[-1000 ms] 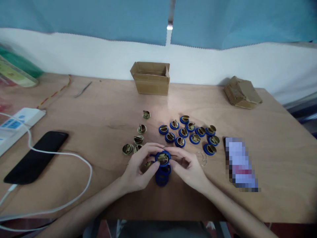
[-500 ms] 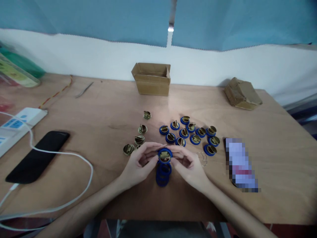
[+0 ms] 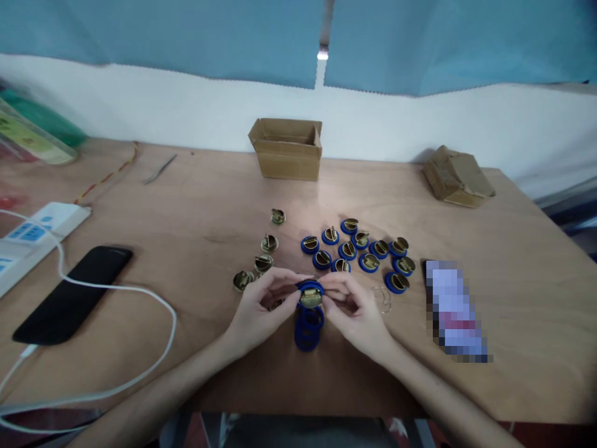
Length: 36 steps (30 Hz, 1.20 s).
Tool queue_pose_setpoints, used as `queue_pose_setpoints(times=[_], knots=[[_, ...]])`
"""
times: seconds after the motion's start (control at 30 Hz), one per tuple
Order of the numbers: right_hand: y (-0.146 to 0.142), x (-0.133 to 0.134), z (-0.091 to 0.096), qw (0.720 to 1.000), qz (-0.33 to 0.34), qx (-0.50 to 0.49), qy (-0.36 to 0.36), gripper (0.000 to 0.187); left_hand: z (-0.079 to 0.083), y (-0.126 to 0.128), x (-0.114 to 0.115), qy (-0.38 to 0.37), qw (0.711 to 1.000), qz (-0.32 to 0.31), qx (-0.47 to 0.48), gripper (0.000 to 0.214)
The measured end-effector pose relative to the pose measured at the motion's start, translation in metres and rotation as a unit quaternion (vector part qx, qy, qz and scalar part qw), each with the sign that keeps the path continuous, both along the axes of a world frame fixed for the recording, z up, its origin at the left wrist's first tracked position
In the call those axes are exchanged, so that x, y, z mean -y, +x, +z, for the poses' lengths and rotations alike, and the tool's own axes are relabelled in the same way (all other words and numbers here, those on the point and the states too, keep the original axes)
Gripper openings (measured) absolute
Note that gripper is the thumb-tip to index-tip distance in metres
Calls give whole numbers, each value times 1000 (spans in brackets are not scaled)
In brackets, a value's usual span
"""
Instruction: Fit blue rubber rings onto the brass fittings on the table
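Note:
Between my left hand [image 3: 268, 305] and my right hand [image 3: 352, 308] is a round brass-coloured clip piece [image 3: 311, 298] with a blue ring around it. Thumbs and fingertips of both hands close on its edges from either side. Just below it, several loose blue rings [image 3: 306, 337] lie overlapping on the table. Several similar brass pieces in blue rings [image 3: 369, 262] are spread beyond my right hand. Near my left hand, brass pieces without blue rings [image 3: 269, 242] sit in a rough line, one partly hidden by the fingers.
An open cardboard box [image 3: 289, 163] stands at the back, and a crumpled one [image 3: 458, 177] to its right. A black phone [image 3: 74, 295] with a white cable [image 3: 172, 330] and a power strip [image 3: 44, 230] lie left. Another phone [image 3: 454, 311] is at right, tweezers [image 3: 160, 169] at the back left.
The clip piece in my fingers has tilted, its brass face now sitting lower against the blue ring. My fingertips have shifted slightly; the things on the table stay put.

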State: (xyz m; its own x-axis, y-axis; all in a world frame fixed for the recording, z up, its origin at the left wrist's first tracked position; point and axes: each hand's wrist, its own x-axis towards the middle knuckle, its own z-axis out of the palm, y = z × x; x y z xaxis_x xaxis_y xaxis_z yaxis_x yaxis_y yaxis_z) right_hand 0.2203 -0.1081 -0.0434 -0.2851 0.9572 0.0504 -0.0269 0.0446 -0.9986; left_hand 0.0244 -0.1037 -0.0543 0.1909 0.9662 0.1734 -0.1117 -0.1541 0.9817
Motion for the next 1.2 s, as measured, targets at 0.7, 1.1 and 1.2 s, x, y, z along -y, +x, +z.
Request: queue_pose_setpoints(times=[0.7, 1.1, 1.2], knots=[[2, -7, -2, 994, -20, -88, -59, 22, 3, -1, -2, -44, 996, -56, 46, 15], [4, -6, -5, 995, -16, -89, -44, 21, 1, -1, -4, -79, 992, -55, 84, 25], [4, -6, -5, 996, -16, -77, -33, 20, 2, -1, -3, -82, 991, -57, 85, 25]])
